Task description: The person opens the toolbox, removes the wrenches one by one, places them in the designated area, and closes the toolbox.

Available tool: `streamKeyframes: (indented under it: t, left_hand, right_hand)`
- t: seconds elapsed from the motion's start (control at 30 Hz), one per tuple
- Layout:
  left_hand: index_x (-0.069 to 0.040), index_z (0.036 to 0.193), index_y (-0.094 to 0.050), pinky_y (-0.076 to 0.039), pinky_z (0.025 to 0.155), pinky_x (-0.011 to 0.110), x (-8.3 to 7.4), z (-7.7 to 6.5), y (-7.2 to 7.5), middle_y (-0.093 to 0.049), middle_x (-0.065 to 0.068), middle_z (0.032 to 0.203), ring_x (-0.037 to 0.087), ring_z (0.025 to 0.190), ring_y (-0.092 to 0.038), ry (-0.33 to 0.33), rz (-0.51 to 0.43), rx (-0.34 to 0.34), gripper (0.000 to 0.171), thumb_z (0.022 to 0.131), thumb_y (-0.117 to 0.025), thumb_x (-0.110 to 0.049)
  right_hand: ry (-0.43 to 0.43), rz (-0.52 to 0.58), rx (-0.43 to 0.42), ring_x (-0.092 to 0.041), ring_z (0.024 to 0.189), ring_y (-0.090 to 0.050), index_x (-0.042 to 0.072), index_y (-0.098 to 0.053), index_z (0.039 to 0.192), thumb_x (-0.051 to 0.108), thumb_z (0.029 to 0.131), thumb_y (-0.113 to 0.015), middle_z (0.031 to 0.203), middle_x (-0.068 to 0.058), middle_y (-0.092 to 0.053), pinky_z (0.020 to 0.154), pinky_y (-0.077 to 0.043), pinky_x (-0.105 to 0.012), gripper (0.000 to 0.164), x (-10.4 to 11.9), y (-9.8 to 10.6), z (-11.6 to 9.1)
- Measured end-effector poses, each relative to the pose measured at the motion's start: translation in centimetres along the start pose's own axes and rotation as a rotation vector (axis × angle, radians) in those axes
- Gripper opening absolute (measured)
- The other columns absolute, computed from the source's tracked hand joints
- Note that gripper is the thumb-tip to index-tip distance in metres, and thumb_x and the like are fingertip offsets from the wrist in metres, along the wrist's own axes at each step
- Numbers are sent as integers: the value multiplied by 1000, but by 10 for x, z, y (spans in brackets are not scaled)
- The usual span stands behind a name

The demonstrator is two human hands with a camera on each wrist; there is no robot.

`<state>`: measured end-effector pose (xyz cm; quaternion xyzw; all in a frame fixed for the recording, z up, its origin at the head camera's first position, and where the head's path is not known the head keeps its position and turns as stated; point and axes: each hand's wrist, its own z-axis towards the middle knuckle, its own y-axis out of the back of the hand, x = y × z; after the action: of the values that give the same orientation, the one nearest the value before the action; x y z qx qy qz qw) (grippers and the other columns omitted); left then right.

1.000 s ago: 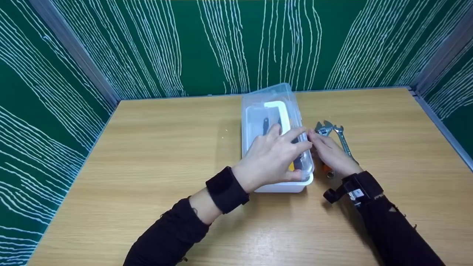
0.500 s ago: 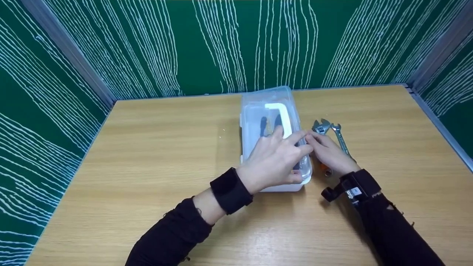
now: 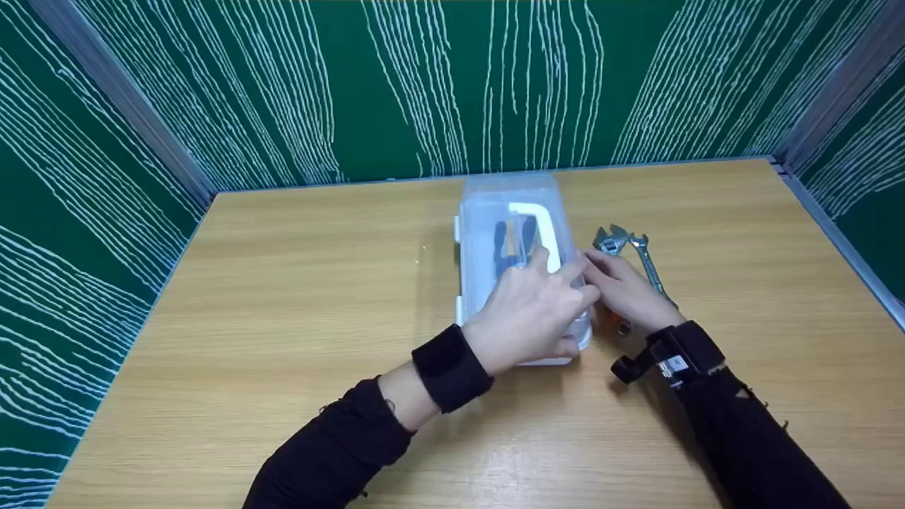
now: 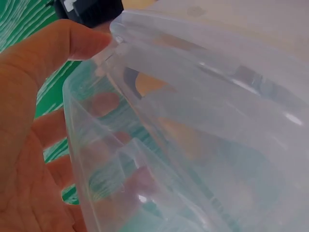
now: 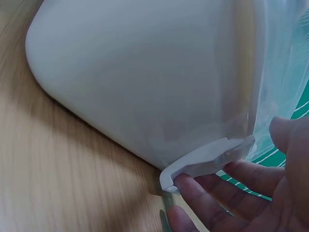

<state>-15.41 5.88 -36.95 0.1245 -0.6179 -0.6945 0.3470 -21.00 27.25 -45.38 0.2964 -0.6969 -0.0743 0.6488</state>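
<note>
A white storage box [image 5: 145, 72] with a see-through lid [image 4: 193, 96] and a white handle [image 3: 544, 226] stands on the table. Dark and yellowish shapes show through the lid. My left hand [image 3: 530, 311] grips the lid near its front right corner. In the left wrist view its thumb lies at the lid's edge, the other fingers behind the clear plastic. At the box's right side, my right hand [image 3: 629, 290] hooks its fingertips under a white latch [image 5: 203, 157], with the thumb apart from it in the right wrist view.
Right of the box lie an adjustable wrench [image 3: 611, 239] and a smaller wrench [image 3: 647, 261], partly hidden by the right hand. An orange piece [image 3: 616, 322] shows below that hand. Green walls with white streaks [image 3: 396, 92] enclose the wooden table [image 3: 318, 283].
The lid's far end has come down, and the lid now lies flatter over the box. White latches on the left side have come into view. The right hand stays at the right side.
</note>
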Motion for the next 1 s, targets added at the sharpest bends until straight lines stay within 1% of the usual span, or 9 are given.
streamKeyframes:
  t: [0.1,0.23,0.4,0.47,0.63,0.73,0.83,0.9,1.0]
  left_hand:
    - [-28,131,-75,-67,64,35,0,-2,-1,-62,6,154,36,118,-70,-11,12,-25,59,85,-80,-65]
    - [-26,133,-73,-67,66,34,4,-7,-3,-63,6,152,38,122,-69,-28,-26,-70,56,89,-79,-60]
    - [-22,140,-70,-68,89,45,11,-13,-1,-63,8,152,44,133,-66,-22,-142,-87,53,96,-77,-51]
    - [-20,139,-70,-66,94,47,13,-15,1,-65,8,149,43,135,-65,-20,-180,-85,49,99,-74,-49]
    - [-16,132,-73,-68,90,36,20,-24,7,-72,8,137,31,129,-71,14,-293,-115,38,102,-71,-40]
    - [-14,132,-74,-66,91,32,31,-32,7,-73,9,135,25,123,-72,91,-369,-160,38,101,-74,-35]
    - [-13,133,-73,-65,98,35,46,-41,0,-71,12,140,26,125,-71,211,-435,-197,39,99,-76,-34]
    - [-14,135,-72,-64,101,41,54,-47,-5,-68,14,144,30,130,-69,307,-464,-186,42,100,-75,-37]
    - [-14,140,-69,-58,111,51,62,-55,-12,-63,17,151,33,139,-63,416,-522,-141,49,101,-74,-43]
  right_hand:
    - [24,-24,-14,-36,144,-51,12,-42,165,54,114,-40,162,-19,-51,123,-39,-60,66,0,0,1]
    - [-8,-22,-5,-40,150,-47,14,-41,166,59,113,-40,165,-19,-48,126,-35,-67,69,1,-1,1]
    - [-25,-25,1,-44,154,-43,14,-40,166,66,110,-39,166,-20,-46,126,-30,-72,76,1,-1,1]
    - [-20,-28,-3,-44,155,-42,14,-40,166,65,110,-39,167,-20,-45,127,-29,-72,76,2,-2,0]
    - [4,-25,-24,-43,154,-44,12,-41,165,62,111,-40,166,-21,-47,129,-30,-68,74,5,-3,1]
    - [-3,-30,-30,-43,156,-41,11,-39,166,62,112,-39,168,-21,-45,130,-30,-66,75,5,-4,2]
    - [-5,-51,-34,-43,160,-35,9,-37,167,59,113,-38,170,-22,-41,132,-27,-65,73,4,-4,2]
    - [8,-62,-43,-43,161,-32,6,-37,166,53,115,-38,170,-23,-40,133,-25,-63,70,4,-4,3]
    - [48,-73,-63,-44,159,-36,0,-42,162,44,117,-38,166,-27,-44,133,-26,-62,63,3,-5,3]
